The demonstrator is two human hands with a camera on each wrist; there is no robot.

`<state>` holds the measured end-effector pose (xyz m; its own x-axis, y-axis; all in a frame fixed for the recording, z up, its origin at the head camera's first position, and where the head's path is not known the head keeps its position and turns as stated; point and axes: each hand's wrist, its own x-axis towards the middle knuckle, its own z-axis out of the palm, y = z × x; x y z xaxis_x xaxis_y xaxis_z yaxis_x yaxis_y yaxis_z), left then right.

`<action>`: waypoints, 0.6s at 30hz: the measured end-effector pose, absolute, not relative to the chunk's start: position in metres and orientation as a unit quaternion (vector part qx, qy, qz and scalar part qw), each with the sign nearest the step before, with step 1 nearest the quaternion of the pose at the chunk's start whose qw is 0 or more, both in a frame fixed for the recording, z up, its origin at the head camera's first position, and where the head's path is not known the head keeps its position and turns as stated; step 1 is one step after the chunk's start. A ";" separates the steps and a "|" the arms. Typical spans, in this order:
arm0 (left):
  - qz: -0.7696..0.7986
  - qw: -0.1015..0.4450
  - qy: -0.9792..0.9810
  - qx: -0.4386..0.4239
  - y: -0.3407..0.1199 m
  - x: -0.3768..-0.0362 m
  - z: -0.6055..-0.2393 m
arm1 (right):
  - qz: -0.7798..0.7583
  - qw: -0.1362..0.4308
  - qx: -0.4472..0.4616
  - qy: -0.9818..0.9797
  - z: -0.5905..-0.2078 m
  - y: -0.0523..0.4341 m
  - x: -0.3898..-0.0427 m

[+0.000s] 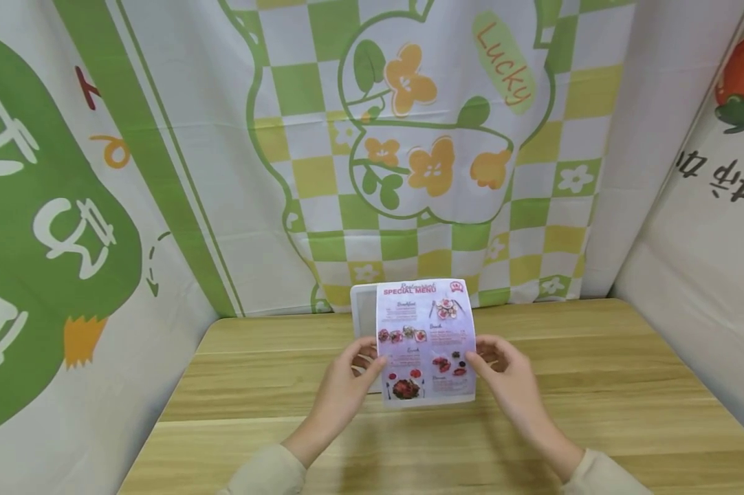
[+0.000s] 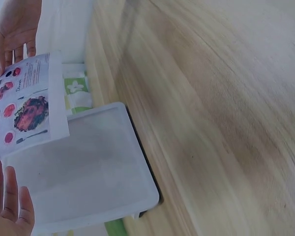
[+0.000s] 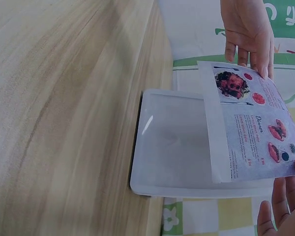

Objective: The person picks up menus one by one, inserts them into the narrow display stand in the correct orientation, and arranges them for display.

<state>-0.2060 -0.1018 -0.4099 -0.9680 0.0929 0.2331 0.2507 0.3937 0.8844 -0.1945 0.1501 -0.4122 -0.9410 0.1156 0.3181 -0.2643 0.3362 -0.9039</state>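
A printed menu sheet [image 1: 426, 344] headed "Special Menu" is held up above the table, slightly bowed. My left hand [image 1: 344, 385] pinches its left edge between thumb and fingers. At the opposite edge my right hand [image 1: 511, 378] pinches it the same way. Behind the sheet stands a white-framed panel [image 1: 364, 316] with a grey face, mostly hidden in the head view. The left wrist view shows more of this panel [image 2: 93, 167], upright on the table with rounded corners. In the right wrist view the menu's lower white margin [image 3: 214, 132] overlaps the panel, with a gap below it.
The wooden table [image 1: 254, 385] spreads around both hands. A green and white checked cloth [image 1: 446, 137] with flowers and the word "Lucky" hangs at the table's back edge. Printed cloth walls [image 1: 50, 227] stand to the left and right.
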 end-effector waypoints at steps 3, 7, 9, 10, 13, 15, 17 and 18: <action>-0.528 0.072 -0.839 -0.106 -0.105 -0.206 -0.405 | 0.568 0.169 0.058 -0.803 -0.408 0.149 -0.196; -0.512 0.070 -0.850 -0.105 -0.109 -0.207 -0.401 | 0.559 0.171 0.076 -0.808 -0.403 0.149 -0.199; -0.510 0.068 -0.851 -0.106 -0.110 -0.209 -0.398 | 0.552 0.172 0.086 -0.811 -0.400 0.148 -0.201; -0.508 0.068 -0.852 -0.107 -0.111 -0.209 -0.397 | 0.548 0.175 0.090 -0.813 -0.399 0.148 -0.202; -0.505 0.072 -0.853 -0.112 -0.113 -0.211 -0.394 | 0.539 0.182 0.104 -0.816 -0.394 0.148 -0.206; -0.500 0.080 -0.854 -0.116 -0.114 -0.212 -0.391 | 0.533 0.187 0.113 -0.817 -0.391 0.147 -0.209; -0.495 0.090 -0.856 -0.120 -0.115 -0.215 -0.388 | 0.527 0.191 0.119 -0.819 -0.387 0.147 -0.211; -0.492 0.094 -0.857 -0.121 -0.115 -0.215 -0.386 | 0.525 0.194 0.122 -0.820 -0.385 0.147 -0.212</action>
